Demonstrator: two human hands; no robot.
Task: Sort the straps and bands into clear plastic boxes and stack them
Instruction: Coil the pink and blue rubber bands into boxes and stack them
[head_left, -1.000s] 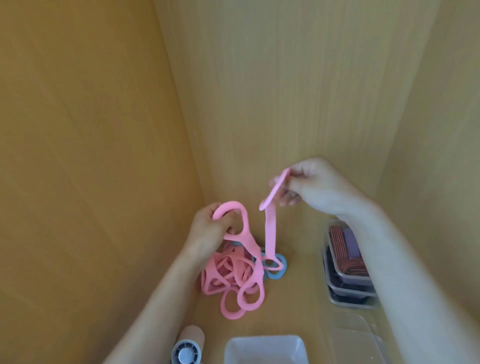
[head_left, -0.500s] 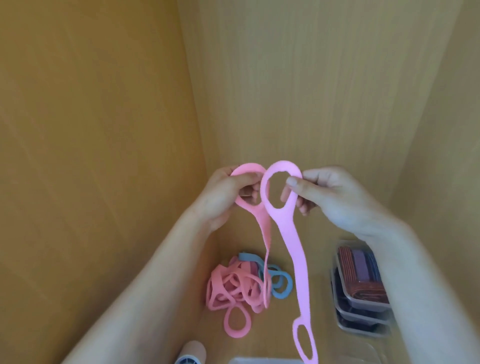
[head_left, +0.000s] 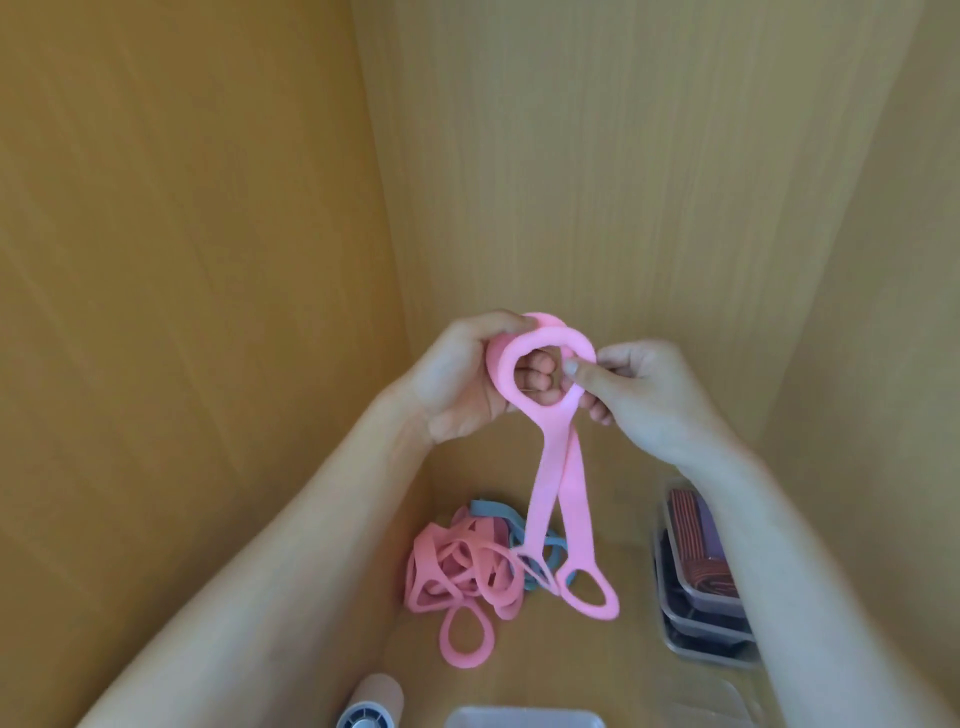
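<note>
Head view, items as I log them:

1. Left hand (head_left: 462, 384): grip curled round the top loops of two pink straps (head_left: 545, 483). I see its fingers through the ring.
2. Right hand (head_left: 649, 400): grip pinching the same loops at their right edge, thumb on the front.
3. Pink straps: two, top loops overlapped between the hands, raised above the shelf (head_left: 597, 665). The bodies hang down and splay slightly. The bottom loops hang in front of the pile, and I cannot tell whether they touch it.
4. Pile (head_left: 457, 571): tangled pink straps on the shelf, below the hands.
5. Blue bands (head_left: 493, 512): mixed into the pile's far side.
6. Stack (head_left: 696, 621): clear boxes at the right, partly hidden by the right forearm. The top one holds red and purple bands (head_left: 685, 519).
7. Empty box (head_left: 524, 717): clear, cut off by the bottom edge.
8. Roll (head_left: 371, 704): a cylinder just left of the empty box.
</note>
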